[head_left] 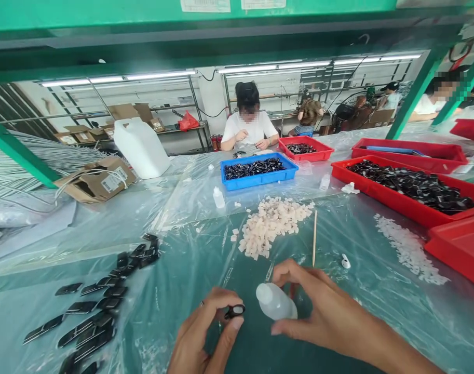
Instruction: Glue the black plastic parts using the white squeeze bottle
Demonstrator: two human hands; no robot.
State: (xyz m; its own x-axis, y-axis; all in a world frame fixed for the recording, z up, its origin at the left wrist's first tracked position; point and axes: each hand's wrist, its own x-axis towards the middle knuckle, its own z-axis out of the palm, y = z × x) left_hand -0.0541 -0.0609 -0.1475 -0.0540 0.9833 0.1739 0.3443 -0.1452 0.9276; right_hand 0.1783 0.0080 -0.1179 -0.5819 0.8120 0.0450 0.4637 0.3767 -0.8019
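Observation:
My left hand [205, 332] pinches a small black plastic part [235, 311] between thumb and fingers, low in the middle of the head view. Just to its right, my right hand [318, 306] is wrapped round a small translucent squeeze bottle [274, 302], whose tip points left toward the black part. A pile of small whitish pieces [270, 223] lies on the plastic-covered table beyond my hands. Rows of black parts [100, 306] are laid out to my left.
A thin wooden stick [314, 238] and a white cap [345, 261] lie right of the pile. Red trays [377, 195] of black parts stand at right, a blue tray [260, 179] further back. A white jug [141, 148], a cardboard box [96, 179] and other people sit beyond.

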